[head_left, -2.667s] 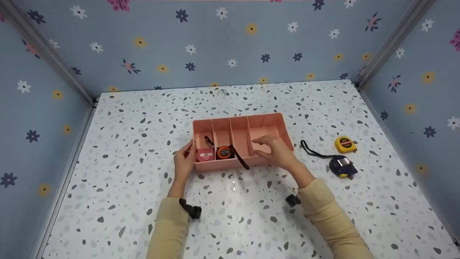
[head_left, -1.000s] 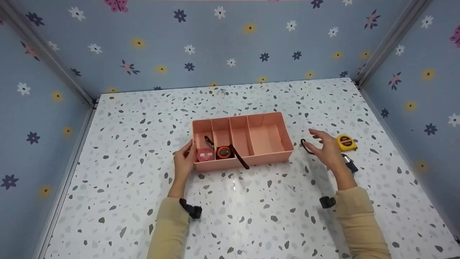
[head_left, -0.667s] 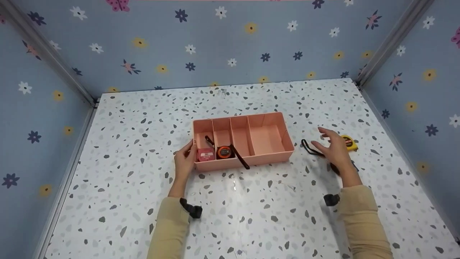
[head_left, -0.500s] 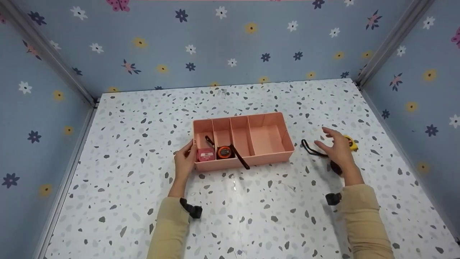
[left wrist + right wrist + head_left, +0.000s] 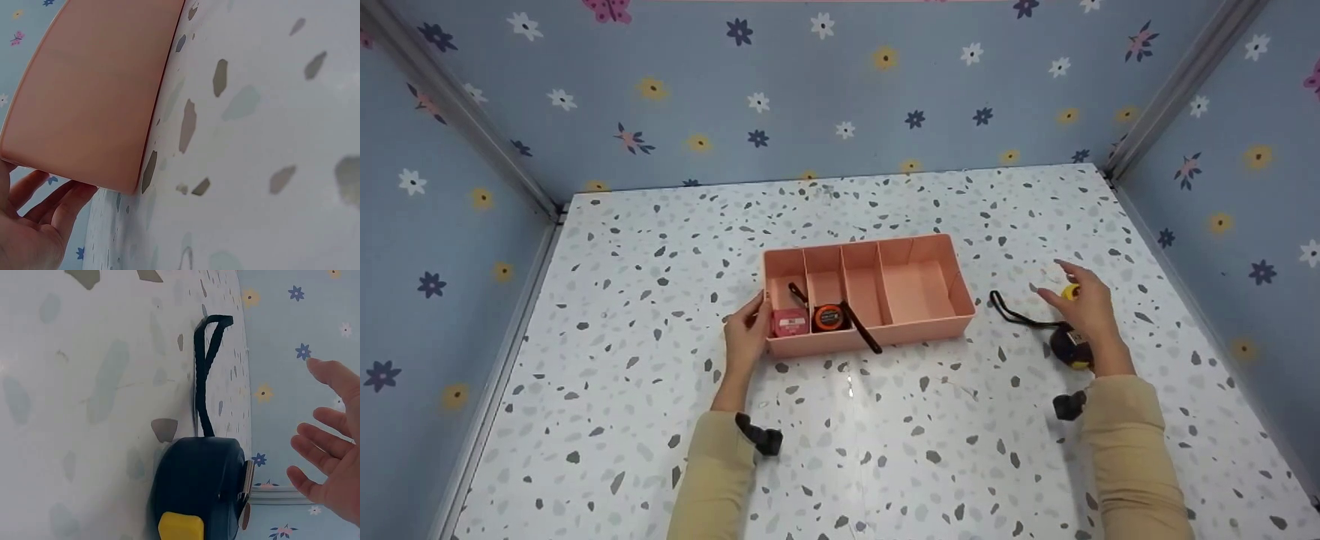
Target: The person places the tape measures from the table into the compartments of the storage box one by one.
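My left hand (image 5: pixel 745 337) touches the left end of a pink divided box (image 5: pixel 922 332); in the left wrist view its fingers (image 5: pixel 70 205) lie against the outer end wall. Inside the box, a red-pink tape measure (image 5: pixel 790 324) sits in the leftmost compartment. A black and orange tape measure (image 5: pixel 829 318) is in the second, its black strap hanging over the front wall. My right hand (image 5: pixel 1089 311), fingers spread and holding nothing, hovers over a yellow tape measure (image 5: pixel 1071 291), mostly hidden under it. Beside it lies a dark blue tape measure (image 5: pixel 197 486) with a looped strap (image 5: pixel 201 377).
The box stands mid-table on a white speckled tabletop (image 5: pixel 840 450). Its two right compartments show bare floors, apart from the strap crossing one. Flowered blue panels (image 5: pixel 840 90) enclose the back and both sides.
My right hand has moved from over the box's right compartment to the right, past the dark blue tape measure to above the yellow one. My left hand has stayed at the box's end.
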{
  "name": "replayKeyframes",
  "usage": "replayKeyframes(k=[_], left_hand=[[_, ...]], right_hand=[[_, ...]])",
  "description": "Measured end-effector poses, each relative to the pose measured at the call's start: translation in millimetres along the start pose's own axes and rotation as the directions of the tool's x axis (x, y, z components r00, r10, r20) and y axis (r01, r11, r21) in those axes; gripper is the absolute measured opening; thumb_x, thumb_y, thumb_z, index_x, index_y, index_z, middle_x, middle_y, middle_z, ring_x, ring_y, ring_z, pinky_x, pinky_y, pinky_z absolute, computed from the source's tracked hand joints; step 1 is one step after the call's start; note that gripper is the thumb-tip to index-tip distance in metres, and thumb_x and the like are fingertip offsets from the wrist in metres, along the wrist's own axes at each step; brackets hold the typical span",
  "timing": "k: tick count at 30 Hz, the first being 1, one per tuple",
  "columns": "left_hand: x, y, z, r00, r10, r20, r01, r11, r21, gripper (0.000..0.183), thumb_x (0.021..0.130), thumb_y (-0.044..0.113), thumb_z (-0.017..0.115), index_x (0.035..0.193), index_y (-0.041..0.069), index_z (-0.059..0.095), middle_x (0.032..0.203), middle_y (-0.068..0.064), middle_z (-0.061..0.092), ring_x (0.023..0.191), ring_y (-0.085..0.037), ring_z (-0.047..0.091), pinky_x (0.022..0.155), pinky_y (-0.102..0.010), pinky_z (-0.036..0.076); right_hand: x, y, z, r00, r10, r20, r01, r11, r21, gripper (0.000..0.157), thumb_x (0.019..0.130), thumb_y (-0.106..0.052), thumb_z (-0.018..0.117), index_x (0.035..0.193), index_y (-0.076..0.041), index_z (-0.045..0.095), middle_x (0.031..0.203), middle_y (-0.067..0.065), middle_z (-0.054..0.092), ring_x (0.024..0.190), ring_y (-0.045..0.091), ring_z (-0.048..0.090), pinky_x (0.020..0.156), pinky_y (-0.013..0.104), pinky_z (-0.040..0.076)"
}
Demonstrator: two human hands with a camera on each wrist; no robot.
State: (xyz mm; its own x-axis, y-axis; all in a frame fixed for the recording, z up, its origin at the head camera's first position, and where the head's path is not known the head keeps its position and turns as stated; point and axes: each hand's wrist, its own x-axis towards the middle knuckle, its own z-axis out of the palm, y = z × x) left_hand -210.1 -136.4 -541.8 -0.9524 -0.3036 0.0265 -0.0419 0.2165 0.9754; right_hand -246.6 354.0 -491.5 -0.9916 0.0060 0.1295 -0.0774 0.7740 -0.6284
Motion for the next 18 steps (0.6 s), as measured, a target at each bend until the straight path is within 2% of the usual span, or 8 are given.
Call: replayKeyframes(k=[5, 9, 12, 18], left_hand=[[-0.3, 0.6, -0.7, 1.0, -0.001, 0.017, 0.002, 1.0, -0.026, 0.035, 0.091, 0.017, 0.051, 0.122, 0.002, 0.052, 0.115, -0.016, 0.057, 0.093, -0.027, 0.056, 0.07, -0.022, 0.044], [-0.2, 0.5, -1.3, 0.999, -0.013, 0.029, 0.015, 0.999, -0.046, 0.036, 0.091, 0.019, 0.051, 0.123, 0.002, 0.051, 0.117, -0.018, 0.055, 0.095, -0.03, 0.055, 0.071, -0.025, 0.044], [-0.4, 0.7, -1.5, 0.999, -0.02, 0.029, 0.021, 0.999, -0.037, 0.036, 0.091, 0.019, 0.05, 0.123, 0.002, 0.051, 0.118, -0.017, 0.055, 0.096, -0.029, 0.055, 0.074, -0.027, 0.044], [-0.6, 0.7, -0.2, 1.0, 0.005, 0.012, -0.005, 1.0, -0.01, 0.035, 0.091, 0.018, 0.051, 0.122, 0.002, 0.053, 0.116, -0.015, 0.057, 0.094, -0.026, 0.057, 0.075, -0.029, 0.045]], right_hand=[[2.1, 7.9, -6.7, 0.998, 0.059, 0.005, -0.059, 0.998, 0.001, 0.069, 0.082, -0.035, 0.061, 0.133, 0.003, 0.034, 0.131, 0.027, 0.035, 0.115, 0.042, 0.036, 0.09, 0.05, 0.032], [2.6, 14.0, -11.6, 0.992, 0.123, 0.021, -0.123, 0.992, 0.004, 0.074, 0.082, -0.041, 0.058, 0.136, 0.002, 0.029, 0.133, 0.027, 0.032, 0.118, 0.042, 0.032, 0.091, 0.052, 0.031], [3.5, 18.0, -14.2, 0.986, 0.164, 0.032, -0.164, 0.986, 0.003, 0.078, 0.082, -0.044, 0.057, 0.137, 0.001, 0.026, 0.134, 0.028, 0.029, 0.119, 0.043, 0.03, 0.092, 0.053, 0.029], [5.3, 25.5, -16.2, 0.975, 0.221, 0.029, -0.221, 0.975, 0.001, 0.081, 0.081, -0.048, 0.055, 0.138, 0.001, 0.024, 0.136, 0.028, 0.026, 0.12, 0.043, 0.027, 0.093, 0.053, 0.028]])
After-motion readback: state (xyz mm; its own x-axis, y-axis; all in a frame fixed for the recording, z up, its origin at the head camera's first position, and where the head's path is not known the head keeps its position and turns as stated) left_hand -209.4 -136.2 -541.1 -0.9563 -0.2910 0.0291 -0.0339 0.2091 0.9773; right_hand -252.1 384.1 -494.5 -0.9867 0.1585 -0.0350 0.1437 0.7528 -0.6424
